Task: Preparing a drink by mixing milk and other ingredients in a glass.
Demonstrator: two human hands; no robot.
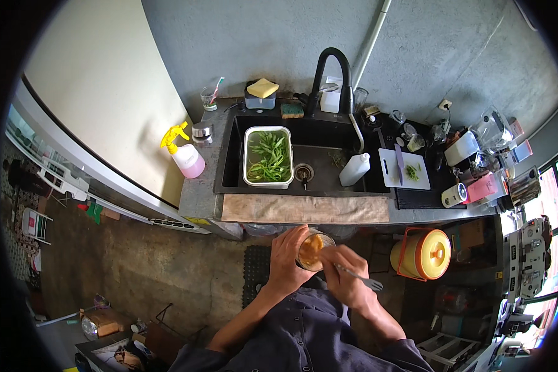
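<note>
My left hand (285,263) is wrapped around a clear glass jar (330,235) in front of my body, tilted so that its mouth faces up toward me. Inside it is an orange-brown food, thick-looking (310,248). My right hand (347,276) is closed round a slim metal utensil (359,279). Its flared grey end sticks out on the right of the hand; the other end points toward the jar's mouth and is hidden, so I cannot tell whether it is a spoon or a fork.
Ahead is a black sink (316,149) with a white tub (246,158) of leafy greens in water and a white bottle (355,170). A wooden board (304,209) lines the counter's front. Left stands a pink spray bottle (187,160); right, a cutting board (390,173) with a knife. A yellow cooler (431,254) sits below.
</note>
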